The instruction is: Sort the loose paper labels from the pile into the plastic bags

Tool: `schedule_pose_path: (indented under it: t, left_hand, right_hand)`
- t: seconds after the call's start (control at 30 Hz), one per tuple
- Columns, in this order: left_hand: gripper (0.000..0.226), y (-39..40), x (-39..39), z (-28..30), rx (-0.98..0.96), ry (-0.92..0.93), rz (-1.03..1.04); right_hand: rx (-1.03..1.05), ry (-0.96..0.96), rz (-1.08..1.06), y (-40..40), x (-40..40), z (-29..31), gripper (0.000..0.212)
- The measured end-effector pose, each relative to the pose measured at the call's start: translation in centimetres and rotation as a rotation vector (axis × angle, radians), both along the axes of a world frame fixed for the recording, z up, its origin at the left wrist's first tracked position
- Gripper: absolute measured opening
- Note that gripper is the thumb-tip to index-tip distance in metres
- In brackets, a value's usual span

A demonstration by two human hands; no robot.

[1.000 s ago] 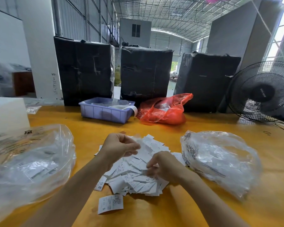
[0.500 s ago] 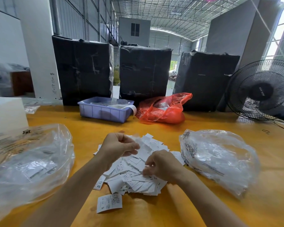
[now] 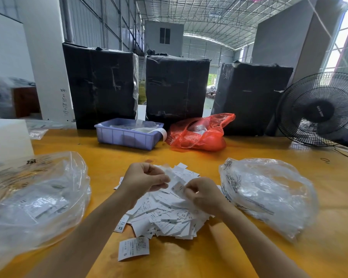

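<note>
Two bare hands hover over the pile of paper labels [image 3: 165,213] at centre frame on the yellow table [image 3: 209,155]: the left hand [image 3: 144,180] curls around a small bunch of labels, the right hand [image 3: 204,195] pinches a single label [image 3: 178,188]. Two clear plastic bags flank the pile, the left bag [image 3: 33,203] cut off by the frame edge, the right bag [image 3: 267,195] blurred. One label [image 3: 133,248] lies apart at lower centre; three black-wrapped bales [image 3: 177,87] stand behind.

"XS" on pile label [image 3: 120,228]; "S" on loose label [image 3: 133,248].
</note>
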State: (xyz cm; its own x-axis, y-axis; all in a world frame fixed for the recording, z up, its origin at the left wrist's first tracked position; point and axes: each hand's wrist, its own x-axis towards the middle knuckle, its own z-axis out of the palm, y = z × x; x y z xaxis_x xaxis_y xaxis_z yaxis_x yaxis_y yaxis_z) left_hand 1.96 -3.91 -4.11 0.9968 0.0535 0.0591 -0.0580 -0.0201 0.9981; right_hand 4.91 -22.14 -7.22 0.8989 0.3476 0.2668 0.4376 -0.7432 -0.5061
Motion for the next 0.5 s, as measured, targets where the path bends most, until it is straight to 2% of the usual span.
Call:
schedule_pose_path:
  t: [0.07,0.13,0.23,0.33,0.4,0.5]
  left_hand:
    - [0.017,0.1,0.0,0.0,-0.055,0.011,0.015]
    - [0.020,0.1,0.1,0.0,-0.083,0.021,0.022]
    - [0.022,0.1,0.1,0.0,-0.094,0.022,0.030]
    - [0.023,0.3,0.2,0.1,-0.092,0.012,0.050]
    - [0.023,0.3,0.2,0.1,-0.092,0.009,0.052]
    - [0.023,0.3,0.2,0.0,-0.085,0.013,0.047]
  right_hand:
    - [0.186,0.064,-0.047,-0.6,0.4,0.6,0.018]
    - [0.250,0.093,-0.045,-1.1,0.3,0.9,0.012]
    - [0.090,0.064,0.087,-0.9,-0.4,0.7,0.007]
    - [-0.110,0.122,0.206,0.0,-1.0,0.4,0.011]
    - [-0.141,0.127,0.204,0.2,-1.1,0.5,0.018]
    - [-0.186,0.032,0.159,0.3,-1.2,0.7,0.034]
